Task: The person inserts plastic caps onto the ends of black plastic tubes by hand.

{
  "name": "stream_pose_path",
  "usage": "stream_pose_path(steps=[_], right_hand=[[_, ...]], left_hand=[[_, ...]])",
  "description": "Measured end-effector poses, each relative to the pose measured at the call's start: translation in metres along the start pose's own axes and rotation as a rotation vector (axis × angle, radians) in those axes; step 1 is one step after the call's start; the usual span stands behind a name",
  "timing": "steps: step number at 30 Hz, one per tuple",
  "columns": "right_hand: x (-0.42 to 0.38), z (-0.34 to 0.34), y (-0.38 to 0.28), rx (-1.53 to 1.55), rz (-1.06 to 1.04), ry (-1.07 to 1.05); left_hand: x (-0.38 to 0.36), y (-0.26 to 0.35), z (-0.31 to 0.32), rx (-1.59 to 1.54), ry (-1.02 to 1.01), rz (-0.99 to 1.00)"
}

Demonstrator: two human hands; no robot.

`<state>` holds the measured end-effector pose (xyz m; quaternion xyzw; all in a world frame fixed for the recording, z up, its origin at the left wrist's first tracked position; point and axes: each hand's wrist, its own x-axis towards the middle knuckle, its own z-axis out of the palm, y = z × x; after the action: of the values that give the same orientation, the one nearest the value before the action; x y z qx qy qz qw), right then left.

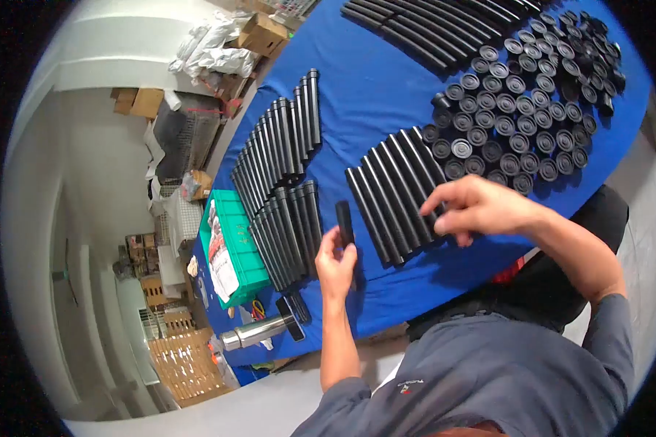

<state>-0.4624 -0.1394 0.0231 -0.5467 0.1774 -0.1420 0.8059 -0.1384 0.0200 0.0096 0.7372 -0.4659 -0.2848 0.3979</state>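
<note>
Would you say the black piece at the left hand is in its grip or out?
In: the thumb and fingers of the left hand close on one end of the black piece, whose other end sticks out.

"What's hidden?"
"The left hand (335,268) covers the lower end of a black piece (344,218). The right hand (477,207) blocks part of the middle row of tubes (388,197); whether it touches them, I can't tell."
"Anything cut off?"
"The far tubes (426,30), by the top edge."
"And the lettering (412,384) on the grey shirt (496,364)?"
"Too small to read, and the farthest caps (587,36) blur together."
</note>
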Motion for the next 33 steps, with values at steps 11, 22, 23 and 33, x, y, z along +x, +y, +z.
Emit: stream_pose_path(steps=[11,22,23,33], right_hand=[[0.004,0.049,0.060,-0.122,-0.317,-0.293],[0.003,0.059,0.077,0.042,-0.178,-0.453],[0.002,0.059,0.074,0.072,-0.156,-0.478],[0.005,0.056,0.064,-0.008,-0.111,-0.549]], left_hand=[[-0.099,0.039,0.034,-0.306,-0.496,-0.276],[-0.122,0.029,0.043,-0.818,-0.670,-0.520],[-0.122,0.026,0.040,-0.818,-0.685,-0.519],[-0.126,0.013,0.036,-0.885,-0.664,-0.562]])
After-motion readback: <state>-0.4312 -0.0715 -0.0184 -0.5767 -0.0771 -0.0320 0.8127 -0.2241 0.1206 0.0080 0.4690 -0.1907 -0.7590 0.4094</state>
